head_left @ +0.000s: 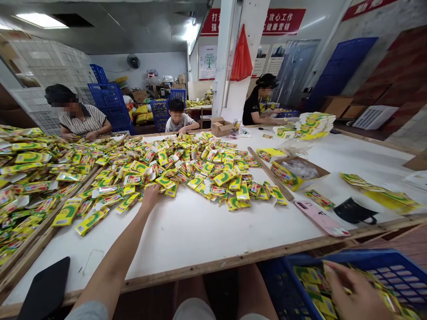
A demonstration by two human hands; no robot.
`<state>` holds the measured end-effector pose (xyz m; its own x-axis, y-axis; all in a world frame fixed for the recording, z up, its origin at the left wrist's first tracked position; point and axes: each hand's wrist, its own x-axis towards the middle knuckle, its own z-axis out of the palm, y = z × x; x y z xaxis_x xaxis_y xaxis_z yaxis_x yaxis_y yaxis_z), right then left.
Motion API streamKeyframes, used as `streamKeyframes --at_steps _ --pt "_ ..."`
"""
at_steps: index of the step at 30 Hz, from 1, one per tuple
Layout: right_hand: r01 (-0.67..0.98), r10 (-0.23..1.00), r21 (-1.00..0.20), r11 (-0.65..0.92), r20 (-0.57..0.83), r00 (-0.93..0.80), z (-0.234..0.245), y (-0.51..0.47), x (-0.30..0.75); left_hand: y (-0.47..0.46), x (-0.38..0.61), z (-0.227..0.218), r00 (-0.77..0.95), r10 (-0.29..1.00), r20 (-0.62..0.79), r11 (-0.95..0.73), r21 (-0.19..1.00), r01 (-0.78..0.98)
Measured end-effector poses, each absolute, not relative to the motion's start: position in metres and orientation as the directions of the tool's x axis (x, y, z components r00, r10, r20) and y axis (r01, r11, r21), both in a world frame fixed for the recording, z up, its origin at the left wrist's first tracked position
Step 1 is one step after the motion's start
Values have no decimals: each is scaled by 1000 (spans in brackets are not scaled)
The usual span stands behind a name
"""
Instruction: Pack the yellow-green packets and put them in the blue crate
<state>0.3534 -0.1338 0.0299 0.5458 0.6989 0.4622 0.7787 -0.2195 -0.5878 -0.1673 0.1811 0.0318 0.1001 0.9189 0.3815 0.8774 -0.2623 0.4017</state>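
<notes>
At the near edge of a heap of small yellow printed boxes (227, 175), my left hand (151, 195) reaches forward with its fingers curled at a small yellow box (165, 182). The fingertips are partly hidden among the boxes. My right hand (355, 293) is low at the right, over a blue plastic basket (396, 258) holding more of these yellow boxes. Its thumb and forefinger come together in a pinch; what lies between them, if anything, is not clear.
A wooden strip (270, 174) crosses the white table (187, 235). A pink phone (320, 218), a black cup-like object (355, 211) and an opened carton (300, 172) lie right; a black phone-like slab (46, 286) lies front left. Three people sit around the table.
</notes>
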Motion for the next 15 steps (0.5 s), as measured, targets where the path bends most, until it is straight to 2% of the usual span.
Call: streamKeyframes --at_steps 6,8,10,12,15 --pt "700 832 -714 -23 375 410 27 -81 268 145 -139 32 61 905 422 -298 522 799" --pt "656 861 -755 28 351 368 24 -65 243 127 -125 30 34 915 403 -303 628 717" --pt "601 894 -794 84 326 306 20 -51 217 108 -109 25 60 948 312 -298 807 510" --pt "535 922 -835 130 300 246 15 -38 188 91 -92 19 108 974 200 -220 950 223" --pt "408 952 -902 140 236 197 3 -20 146 65 -69 8 74 988 133 -131 991 -34"
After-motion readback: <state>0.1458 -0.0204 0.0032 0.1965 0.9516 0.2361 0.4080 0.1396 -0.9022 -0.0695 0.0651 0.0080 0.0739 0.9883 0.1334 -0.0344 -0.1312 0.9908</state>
